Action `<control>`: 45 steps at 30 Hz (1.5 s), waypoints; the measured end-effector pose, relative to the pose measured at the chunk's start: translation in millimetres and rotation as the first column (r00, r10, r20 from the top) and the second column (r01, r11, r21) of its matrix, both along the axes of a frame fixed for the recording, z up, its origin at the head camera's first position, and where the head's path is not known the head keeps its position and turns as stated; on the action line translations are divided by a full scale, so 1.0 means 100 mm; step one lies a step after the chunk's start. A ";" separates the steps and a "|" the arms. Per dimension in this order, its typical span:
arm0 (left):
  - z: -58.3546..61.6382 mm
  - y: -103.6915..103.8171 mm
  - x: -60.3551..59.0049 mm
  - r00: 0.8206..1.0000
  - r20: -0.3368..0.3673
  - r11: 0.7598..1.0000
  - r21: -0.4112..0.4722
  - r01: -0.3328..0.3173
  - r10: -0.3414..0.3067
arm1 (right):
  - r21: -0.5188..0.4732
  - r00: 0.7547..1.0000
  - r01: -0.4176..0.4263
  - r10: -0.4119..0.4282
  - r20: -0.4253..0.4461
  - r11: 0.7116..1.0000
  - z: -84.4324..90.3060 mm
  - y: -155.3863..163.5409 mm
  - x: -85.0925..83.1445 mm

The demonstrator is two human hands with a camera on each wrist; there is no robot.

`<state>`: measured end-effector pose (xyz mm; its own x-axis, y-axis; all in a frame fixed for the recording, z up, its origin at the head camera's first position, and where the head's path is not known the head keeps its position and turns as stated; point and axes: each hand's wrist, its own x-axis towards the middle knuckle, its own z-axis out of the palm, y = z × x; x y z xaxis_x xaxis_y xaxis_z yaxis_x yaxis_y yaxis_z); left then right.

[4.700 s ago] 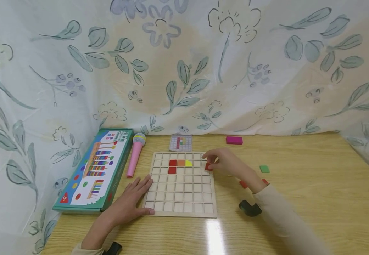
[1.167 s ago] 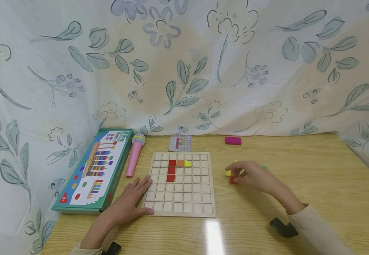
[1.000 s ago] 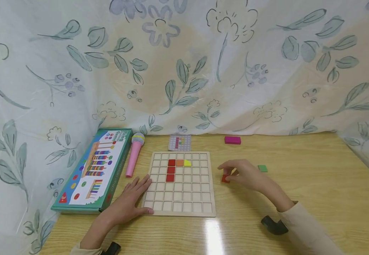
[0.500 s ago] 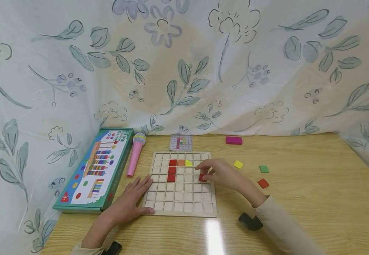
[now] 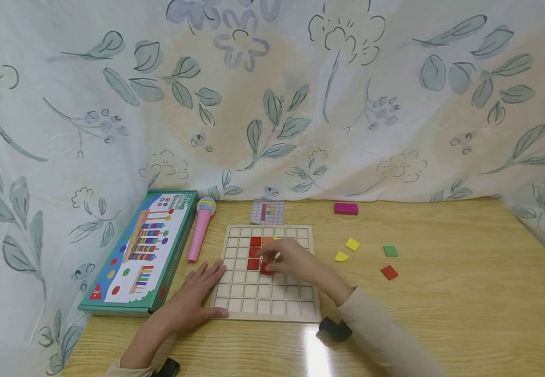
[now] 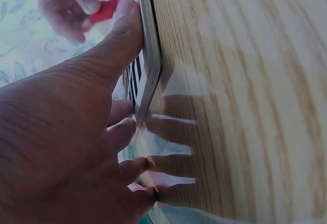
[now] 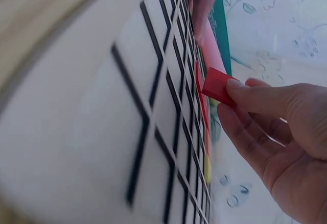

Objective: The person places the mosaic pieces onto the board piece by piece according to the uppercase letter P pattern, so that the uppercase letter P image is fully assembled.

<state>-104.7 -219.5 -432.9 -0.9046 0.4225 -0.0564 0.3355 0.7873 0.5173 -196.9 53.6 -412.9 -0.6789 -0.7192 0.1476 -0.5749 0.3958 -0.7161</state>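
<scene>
A wooden grid board [image 5: 272, 318] lies on the table in the head view. My right hand [image 5: 293, 262] is over its middle, pinching a red square tile [image 7: 218, 85] between thumb and fingers, just above the cells. Three red tiles [image 5: 253, 264] form a column in the board, with an orange tile [image 5: 267, 241] beside the top one and a yellow piece [image 5: 276, 239] partly hidden behind my right hand. My left hand [image 5: 189, 296] rests on the table, its fingers spread and touching the board's left edge; the thumb lies on the near left corner.
Right of the board lie a yellow square [image 5: 352, 244], a yellow quarter-round piece [image 5: 341, 256], a green tile [image 5: 390, 251] and a red tile [image 5: 389, 272]. Behind stand a pattern card [image 5: 267, 211] and a magenta block [image 5: 346, 209]. A pink microphone [image 5: 199, 233] and game box [image 5: 140, 251] are at left.
A third red tile has joined the column since the oldest frame. My right hand has picked up another red tile from the right and carried it left over the board. My left hand stays put.
</scene>
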 end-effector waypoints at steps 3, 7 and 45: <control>0.01 0.00 0.00 1.000 0.005 1.000 -0.003 -0.002 0.002 | -0.023 1.000 0.008 -0.007 0.018 1.000 -0.03 -0.11 0.00; 0.03 0.01 0.00 1.000 0.015 1.000 -0.003 -0.008 0.008 | -0.047 0.998 -0.001 0.004 0.063 0.999 -0.05 -0.23 0.01; 0.06 0.03 0.01 0.999 0.026 1.000 -0.001 -0.020 0.020 | 0.086 0.992 0.119 -0.115 -0.044 0.989 0.20 0.61 0.11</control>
